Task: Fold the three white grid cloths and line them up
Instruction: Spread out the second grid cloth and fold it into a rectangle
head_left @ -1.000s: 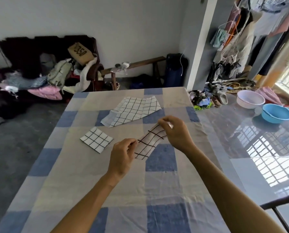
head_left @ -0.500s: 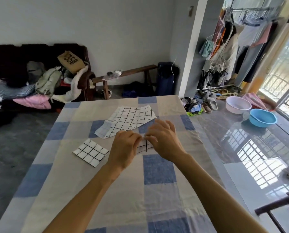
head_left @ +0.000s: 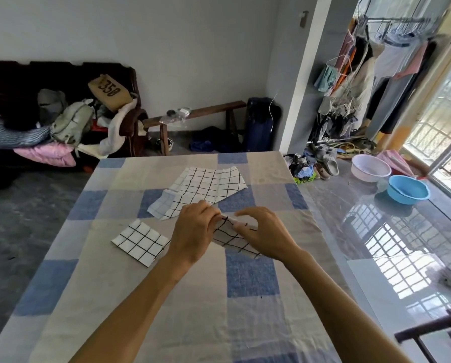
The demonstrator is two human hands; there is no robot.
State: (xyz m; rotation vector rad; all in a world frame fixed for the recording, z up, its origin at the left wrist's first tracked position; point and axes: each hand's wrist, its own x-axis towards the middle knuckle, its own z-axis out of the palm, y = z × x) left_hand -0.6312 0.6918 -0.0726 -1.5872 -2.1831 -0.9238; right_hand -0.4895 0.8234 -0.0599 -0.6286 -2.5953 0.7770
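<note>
Three white cloths with a black grid lie on the checked table cover. One folded square cloth point(head_left: 141, 239) rests at the left. An unfolded cloth point(head_left: 200, 191) is spread further back. The third, a part-folded cloth point(head_left: 231, 238), sits between my hands over the table's middle. My left hand point(head_left: 194, 230) pinches its upper left edge. My right hand point(head_left: 265, 233) arches over its right side, fingertips pinching the top fold. Most of this cloth is hidden by my hands.
The table cover point(head_left: 250, 273) is blue and beige checks; bare glossy tabletop point(head_left: 376, 244) runs along the right. A white basin point(head_left: 370, 168) and a blue basin point(head_left: 408, 189) stand at the far right. A dark chair point(head_left: 434, 334) sits at the lower right.
My hands came together from holding the cloth stretched in the air. The cloth is now folded smaller and lower, close to the table between both hands.
</note>
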